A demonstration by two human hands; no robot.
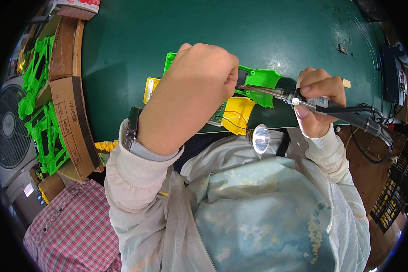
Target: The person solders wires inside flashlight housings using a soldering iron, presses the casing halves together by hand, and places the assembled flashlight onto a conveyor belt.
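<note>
My right hand (323,93) is closed round a soldering iron (276,94), whose metal tip points left into a green plastic shell (265,78). My left hand (208,65) is bent over that shell with curled fingers. Its fingertips are hidden, so what they pinch does not show. Below the iron lies a yellow plastic shell (241,109), next to a green circuit board (217,116) partly under my left wrist. Thin red and black wires run from the board area toward a round reflector lamp (261,138), which hangs over the table's front edge.
A thick black cable (366,124) trails from the iron to the right. Cardboard boxes (72,120) and several green plastic frames (45,136) stand at left, by a fan (11,127). A dark box-shaped device (393,75) sits at the right of the green table (131,31).
</note>
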